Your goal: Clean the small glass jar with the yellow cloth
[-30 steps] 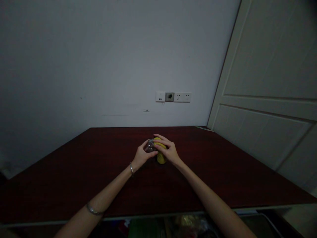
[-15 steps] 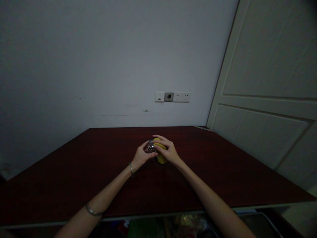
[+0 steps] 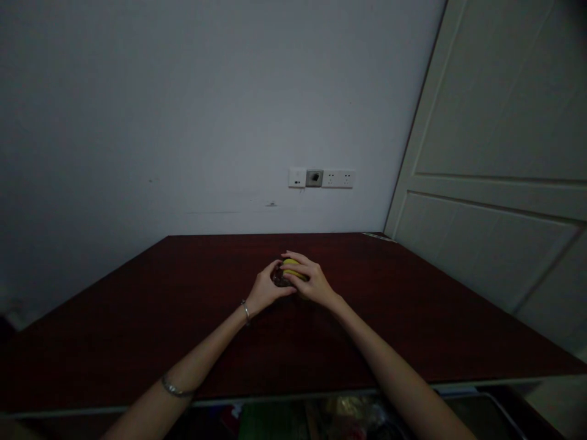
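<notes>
A small clear, shiny jar-like container [image 3: 279, 278] is near the middle of the table [image 3: 220, 263]. My left hand [image 3: 266, 288] curls around its left side, thumb across the front. Over a round yellow piece that looks like a lid [image 3: 292, 267], my right hand [image 3: 312, 282] is closed, its fingers reaching across the top. The yellow piece sits against the upper right of the clear container. Fingers cover much of both, so I cannot tell whether they are joined.
Behind the table rises a pale wall with sockets [image 3: 338, 178]. A white panelled door [image 3: 486, 238] borders the right side. Below the front edge, an open space holds a green item [image 3: 270, 421] and other dim things.
The yellow piece has tilted; its lower part, visible below my right hand before, no longer shows. My left thumb has shifted slightly right. Both hands stay close together.
</notes>
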The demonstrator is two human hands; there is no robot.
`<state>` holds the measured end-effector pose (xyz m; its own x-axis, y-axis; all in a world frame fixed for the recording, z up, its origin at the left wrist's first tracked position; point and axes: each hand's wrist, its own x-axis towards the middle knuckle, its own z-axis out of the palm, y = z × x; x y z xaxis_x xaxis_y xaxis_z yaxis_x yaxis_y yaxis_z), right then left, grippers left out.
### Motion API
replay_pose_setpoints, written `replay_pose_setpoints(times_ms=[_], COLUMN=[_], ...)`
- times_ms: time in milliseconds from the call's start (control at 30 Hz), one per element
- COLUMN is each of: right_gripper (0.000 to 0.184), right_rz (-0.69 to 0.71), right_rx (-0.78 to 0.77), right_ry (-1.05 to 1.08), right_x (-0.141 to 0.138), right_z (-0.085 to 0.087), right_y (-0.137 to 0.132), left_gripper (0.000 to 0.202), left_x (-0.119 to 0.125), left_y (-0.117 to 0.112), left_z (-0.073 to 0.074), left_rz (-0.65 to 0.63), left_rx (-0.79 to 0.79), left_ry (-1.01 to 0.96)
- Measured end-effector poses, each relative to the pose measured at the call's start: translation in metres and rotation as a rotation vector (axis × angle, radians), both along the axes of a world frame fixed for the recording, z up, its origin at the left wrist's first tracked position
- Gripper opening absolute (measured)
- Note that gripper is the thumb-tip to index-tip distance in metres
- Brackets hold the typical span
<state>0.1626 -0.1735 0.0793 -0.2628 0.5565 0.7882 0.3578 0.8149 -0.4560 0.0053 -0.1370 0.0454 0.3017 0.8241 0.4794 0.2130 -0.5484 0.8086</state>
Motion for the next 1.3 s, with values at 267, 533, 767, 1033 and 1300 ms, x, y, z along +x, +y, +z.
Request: replay_pose_setpoints(times_ms=[267,533,767,1033,1300], right_gripper=[0.02,0.022,0.021,0.034,0.048], right_rz=[-0.176,-0.07,-0.13,0.016,0.142], right_rx=[-0.047,-0.008,-0.2,-0.452,-0.497], right_ry=[0.051,-0.099,0.198,0.344,0.215], right_x=[-0.004,-0.004,-0.001,0.008,0.015], right_z=[-0.003,-0.001,-0.005,0.001,0.013], right_y=[0.005,-0.003,0.012,0.018,0.006], left_gripper=[0.076,0.073,0.076,0.076,0.05], left_x=[0.003,0.002,0.004,0.006,0.004], left_y=[-0.003,-0.004,-0.004,-0.012,-0.016], left_z=[0.001,0.002,-0.001,0.015,0.021], left_rz=[0.045,0.077,-0.034,-0.077,-0.121], left_rx=[0.053,0.018,0.027,-0.196,-0.315], left_ry=[0.051,0.025,-0.003,-0.146,-0.352])
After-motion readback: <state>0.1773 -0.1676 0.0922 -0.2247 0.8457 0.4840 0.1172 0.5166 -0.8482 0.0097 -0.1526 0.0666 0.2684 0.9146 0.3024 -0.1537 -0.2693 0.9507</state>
